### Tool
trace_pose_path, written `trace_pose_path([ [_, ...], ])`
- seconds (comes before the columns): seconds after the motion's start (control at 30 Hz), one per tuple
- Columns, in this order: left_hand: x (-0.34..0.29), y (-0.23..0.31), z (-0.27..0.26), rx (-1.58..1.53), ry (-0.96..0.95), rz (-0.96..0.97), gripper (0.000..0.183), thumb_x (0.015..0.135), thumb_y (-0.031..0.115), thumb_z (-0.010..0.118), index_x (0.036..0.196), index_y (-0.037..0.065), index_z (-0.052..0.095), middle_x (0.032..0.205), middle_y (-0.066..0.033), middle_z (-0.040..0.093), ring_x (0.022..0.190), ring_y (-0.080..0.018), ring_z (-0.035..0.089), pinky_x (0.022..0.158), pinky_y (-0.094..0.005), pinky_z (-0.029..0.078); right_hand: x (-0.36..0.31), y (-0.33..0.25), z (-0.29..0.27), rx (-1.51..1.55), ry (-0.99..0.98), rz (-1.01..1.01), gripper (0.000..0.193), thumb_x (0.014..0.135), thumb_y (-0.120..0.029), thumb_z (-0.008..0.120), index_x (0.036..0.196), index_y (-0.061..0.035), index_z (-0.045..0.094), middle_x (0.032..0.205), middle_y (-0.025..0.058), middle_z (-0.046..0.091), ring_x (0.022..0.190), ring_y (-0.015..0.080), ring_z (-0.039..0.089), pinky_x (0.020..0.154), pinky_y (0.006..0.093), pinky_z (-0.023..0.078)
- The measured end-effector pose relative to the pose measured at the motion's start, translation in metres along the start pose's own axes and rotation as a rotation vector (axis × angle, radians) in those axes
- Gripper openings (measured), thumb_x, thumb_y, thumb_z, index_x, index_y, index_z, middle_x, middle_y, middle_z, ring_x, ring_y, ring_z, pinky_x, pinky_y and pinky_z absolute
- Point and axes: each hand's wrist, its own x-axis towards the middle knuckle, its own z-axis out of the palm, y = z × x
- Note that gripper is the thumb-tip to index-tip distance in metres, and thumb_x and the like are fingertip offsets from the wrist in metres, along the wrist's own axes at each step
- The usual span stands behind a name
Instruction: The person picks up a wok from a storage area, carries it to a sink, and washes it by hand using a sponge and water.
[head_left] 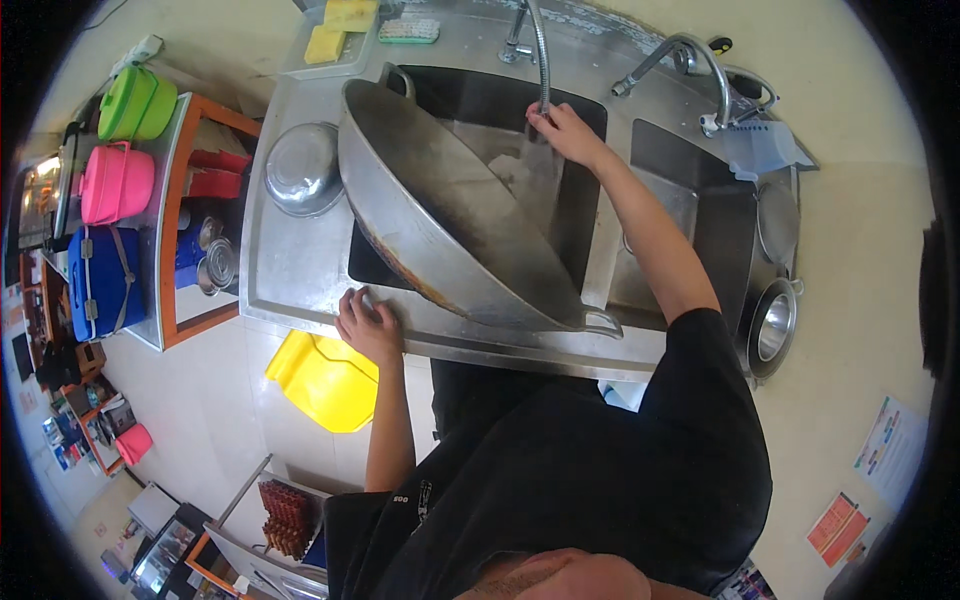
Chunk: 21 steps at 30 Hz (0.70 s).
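A large metal wok (440,185) with loop handles leans tilted over the left sink basin (572,210), its near handle reaching past the front edge. My right hand (567,135) pinches the lower end of a flexible metal faucet spout (541,60) above that basin. Below it the basin looks wet, with a pale blurred patch that may be running water. On the counter's front edge, left of the wok, my left hand (368,325) rests with its fingers bent and apart, holding nothing. The wok hides much of the basin.
An upturned metal bowl (303,168) sits left of the wok. Yellow sponges (325,45) lie in a clear tray at the back. A second faucet (690,45) curves over the right basin (650,200). Metal bowls (773,325) hang or stand at the right edge. A yellow bin (325,380) is below.
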Motion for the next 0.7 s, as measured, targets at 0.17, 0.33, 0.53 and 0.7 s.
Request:
trace_pose_path([
  [0.17, 0.002, 0.004, -0.001, 0.018, 0.004, -0.002, 0.032, 0.081, 0.018, 0.060, 0.113, 0.013, 0.063, 0.128, -0.0093, 0.058, 0.124, -0.0300, 0.052, 0.108, -0.0499, 0.032, 0.074, 0.007, 0.052, 0.002, 0.041, 0.084, 0.040, 0.099, -0.040, 0.052, 0.123, -0.0090, 0.061, 0.112, 0.0162, 0.067, 0.106, 0.0324, 0.061, 0.093, 0.0391, 0.046],
  [0.33, 0.000, 0.003, -0.001, 0.019, 0.028, 0.023, 0.033, 0.079, 0.018, 0.061, 0.112, 0.014, 0.064, 0.126, -0.0096, 0.059, 0.122, -0.0306, 0.053, 0.107, -0.0484, 0.033, 0.126, -0.060, 0.095, 0.099, 0.156, -0.003, 0.051, 0.098, -0.048, 0.049, 0.129, -0.0083, 0.059, 0.115, 0.0206, 0.066, 0.111, 0.0375, 0.062, 0.095, 0.0421, 0.046],
  [0.53, 0.001, 0.004, -0.001, -0.026, 0.020, 0.029, 0.032, 0.080, 0.017, 0.060, 0.111, 0.012, 0.064, 0.125, -0.0122, 0.059, 0.120, -0.0324, 0.054, 0.106, -0.0481, 0.034, 0.144, -0.138, 0.091, 0.293, 0.064, -0.001, 0.056, 0.098, -0.053, 0.048, 0.117, -0.0023, 0.064, 0.097, 0.0134, 0.069, 0.088, 0.0243, 0.066, 0.078, 0.0345, 0.051],
  [0.7, 0.001, 0.002, 0.001, 0.007, 0.021, 0.041, 0.032, 0.081, 0.019, 0.060, 0.112, 0.011, 0.064, 0.125, -0.0135, 0.059, 0.120, -0.0334, 0.054, 0.108, -0.0502, 0.032, 0.091, -0.198, 0.051, 0.684, -0.073, 0.062, 0.060, 0.098, -0.057, 0.047, 0.095, 0.0002, 0.065, 0.068, 0.0035, 0.055, 0.063, 0.0136, 0.055, 0.059, 0.0311, 0.047],
])
